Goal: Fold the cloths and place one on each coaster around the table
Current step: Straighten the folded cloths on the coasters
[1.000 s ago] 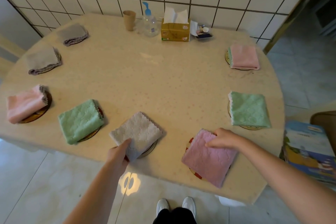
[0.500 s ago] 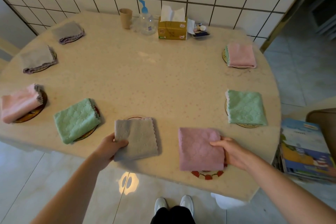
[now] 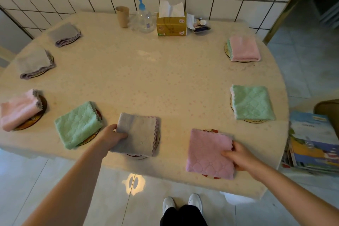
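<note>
Cloths are sitting folded around the table (image 3: pixel 165 79), one over each coaster, so from the head view the layout is reading as nearly finished and the two nearest places appear to be getting their last squaring-up. Taking the table as a clock face with the person at six, grey cloths are lying at about ten and eleven, a pale pink one and a green one at eight to nine, a green one at three and a pink one at two, while a cup, pump bottle and tissue box (image 3: pixel 171 24) are standing at twelve against the tiled wall. The left hand (image 3: pixel 111 136) is pinching the left edge of the grey cloth (image 3: pixel 138 134) at about seven, thumb on top and fingers curled closed beneath, probably so it can slide the cloth over the coaster (image 3: pixel 136 156) showing just under its near edge. The right hand (image 3: pixel 236 156) is gripping the right edge of the pink cloth (image 3: pixel 209 154) at about five, fingers bent tightly onto the fabric; its red-rimmed coaster (image 3: pixel 211 176) is peeking out at both the far and near edges, so this cloth is looking roughly centred already.
</note>
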The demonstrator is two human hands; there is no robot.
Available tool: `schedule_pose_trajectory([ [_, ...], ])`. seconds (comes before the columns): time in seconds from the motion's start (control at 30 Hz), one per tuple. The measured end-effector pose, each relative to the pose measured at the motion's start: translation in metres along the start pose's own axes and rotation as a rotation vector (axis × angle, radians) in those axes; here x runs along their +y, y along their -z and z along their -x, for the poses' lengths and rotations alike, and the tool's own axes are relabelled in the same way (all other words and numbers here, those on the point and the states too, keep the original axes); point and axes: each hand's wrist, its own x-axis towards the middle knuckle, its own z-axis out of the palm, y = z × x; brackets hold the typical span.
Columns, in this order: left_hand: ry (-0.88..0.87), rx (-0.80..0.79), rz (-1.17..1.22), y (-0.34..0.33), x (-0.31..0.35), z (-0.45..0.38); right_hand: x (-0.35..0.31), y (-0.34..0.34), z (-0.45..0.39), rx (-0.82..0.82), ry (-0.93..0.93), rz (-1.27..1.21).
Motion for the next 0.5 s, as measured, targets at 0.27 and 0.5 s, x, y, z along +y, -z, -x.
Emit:
schedule_pose_trajectory([
  [0.27, 0.143, 0.157, 0.237, 0.000, -0.011, 0.002, 0.006, 0.002, 0.004, -0.009, 0.025, -0.067],
  [0.5, 0.065, 0.276, -0.001, -0.008, -0.013, 0.013, 0.003, 0.005, -0.003, 0.134, 0.080, 0.436],
])
